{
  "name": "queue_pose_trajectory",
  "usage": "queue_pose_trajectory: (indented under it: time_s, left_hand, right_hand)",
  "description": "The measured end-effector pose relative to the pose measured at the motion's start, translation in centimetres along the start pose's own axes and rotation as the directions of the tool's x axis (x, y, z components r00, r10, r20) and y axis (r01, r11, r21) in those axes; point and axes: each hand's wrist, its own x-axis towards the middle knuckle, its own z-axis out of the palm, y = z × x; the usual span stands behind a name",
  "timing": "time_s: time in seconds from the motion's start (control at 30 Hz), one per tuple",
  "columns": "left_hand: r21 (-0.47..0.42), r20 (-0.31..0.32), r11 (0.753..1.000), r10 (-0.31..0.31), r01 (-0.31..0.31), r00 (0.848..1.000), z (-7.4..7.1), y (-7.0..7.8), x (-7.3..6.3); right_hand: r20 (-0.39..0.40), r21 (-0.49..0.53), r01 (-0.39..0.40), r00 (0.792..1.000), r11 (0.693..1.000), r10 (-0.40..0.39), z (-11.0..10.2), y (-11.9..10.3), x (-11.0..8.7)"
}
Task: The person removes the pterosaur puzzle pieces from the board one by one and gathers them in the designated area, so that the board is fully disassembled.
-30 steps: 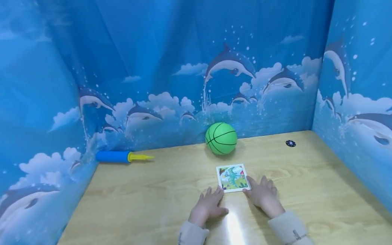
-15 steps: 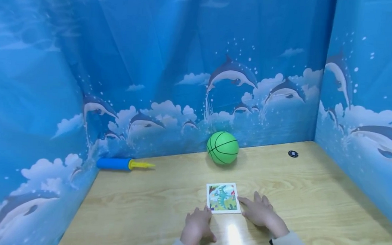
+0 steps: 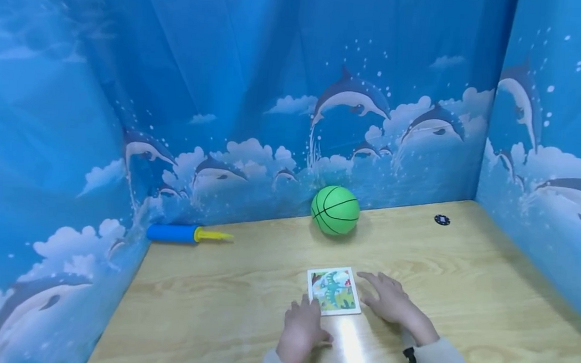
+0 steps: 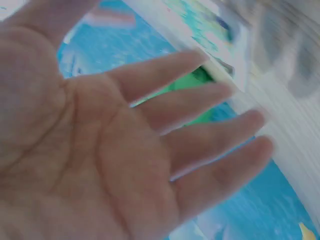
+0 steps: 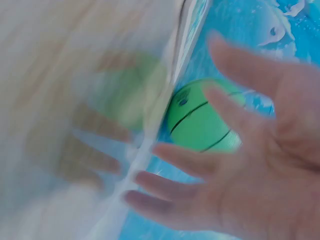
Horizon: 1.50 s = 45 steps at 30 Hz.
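Observation:
A square picture board (image 3: 335,291) with a green dinosaur and a white border lies flat on the wooden table. My left hand (image 3: 301,331) is at its near left corner, where the fingertips overlap the border in the head view. Beyond those extended fingers (image 4: 200,132), part of the board (image 4: 200,25) shows in the left wrist view. My right hand (image 3: 391,300) hovers just off the board's right edge, its fingers spread and holding nothing. In the right wrist view, the fingers (image 5: 175,187) are loosely extended in front of a green ball (image 5: 200,120).
The green ball (image 3: 335,210), marked like a basketball, sits against the back curtain (image 3: 256,90) printed with dolphins. A blue hand pump (image 3: 173,233) with a yellow nozzle lies at the back left. Toward the back right corner is a black round chip (image 3: 442,219).
The board has shifted left and nearer to me, away from the ball, with both hands following it. My right hand has since come slightly off the board's edge. The head view has tilted a little.

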Motion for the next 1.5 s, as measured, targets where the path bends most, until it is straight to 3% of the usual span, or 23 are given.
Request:
queue_pose_trajectory:
  time_s: [0.07,0.13,0.27,0.37,0.53,0.83,1.07,1.3,1.5]
  left_hand:
    - [-0.039,-0.019,0.998,0.052,-0.053,0.998,0.1,0.7,0.1]
    - [-0.061,-0.020,0.992,0.111,-0.112,0.994,0.5,1.4,0.3]
    - [-0.031,0.036,0.985,0.171,-0.170,0.985,1.8,2.4,0.8]
    - [0.037,0.084,0.986,0.157,-0.160,0.984,2.5,2.6,1.0]
    - [0.109,0.071,0.983,0.138,-0.145,0.988,2.9,2.3,0.7]
    - [0.126,0.035,0.981,0.143,-0.147,0.989,2.8,2.5,0.7]
    - [0.206,0.019,0.970,0.127,-0.129,0.992,3.2,2.3,0.4]
    - [0.201,-0.005,0.974,0.106,-0.102,0.994,3.3,2.0,0.1]
    - [0.177,-0.033,0.977,0.124,-0.117,0.992,3.1,2.6,0.4]
  right_hand:
    - [-0.081,0.054,0.067,0.995,0.996,-0.062,0.1,-0.7,1.1]
    - [-0.109,0.083,0.152,0.984,0.985,-0.142,0.3,-1.5,2.4]
    - [-0.010,0.092,0.291,0.956,0.952,-0.292,0.8,-2.7,5.1]
    - [0.078,0.045,0.339,0.937,0.940,-0.341,1.5,-3.2,6.8]
    - [0.153,0.016,0.294,0.944,0.956,-0.293,2.7,-4.1,8.5]
    - [0.109,-0.036,0.220,0.971,0.975,-0.215,3.3,-5.0,8.9]
    - [0.126,-0.074,0.272,0.957,0.959,-0.261,4.1,-5.2,8.7]
    - [0.118,-0.125,0.333,0.940,0.935,-0.319,4.7,-5.6,8.8]
    - [0.111,-0.121,0.304,0.950,0.945,-0.292,3.9,-5.4,8.9]
